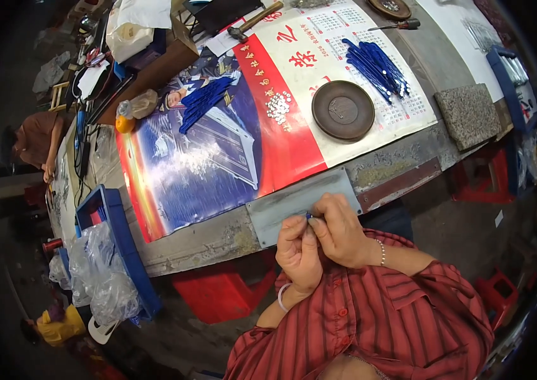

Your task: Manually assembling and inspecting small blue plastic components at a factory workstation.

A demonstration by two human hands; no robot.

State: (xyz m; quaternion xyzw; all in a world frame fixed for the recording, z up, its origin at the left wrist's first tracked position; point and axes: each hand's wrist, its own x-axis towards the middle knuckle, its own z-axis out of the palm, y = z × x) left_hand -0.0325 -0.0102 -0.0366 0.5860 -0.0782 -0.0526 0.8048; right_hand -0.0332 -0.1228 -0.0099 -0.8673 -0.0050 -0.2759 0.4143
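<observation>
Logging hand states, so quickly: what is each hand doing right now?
Left hand: closed, pinching a small blue piece.
Right hand: closed, pinching at the same piece.

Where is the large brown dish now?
In the head view, the dish lies right of centre on the poster, just right of the small white pieces, below the rightmost blue bundle.

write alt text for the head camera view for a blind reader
A person's left hand and right hand pinch a small blue piece by a grey plate at the edge of a table. Beyond, a colourful poster bears two bundles of blue strips, small white pieces and a brown dish.
</observation>
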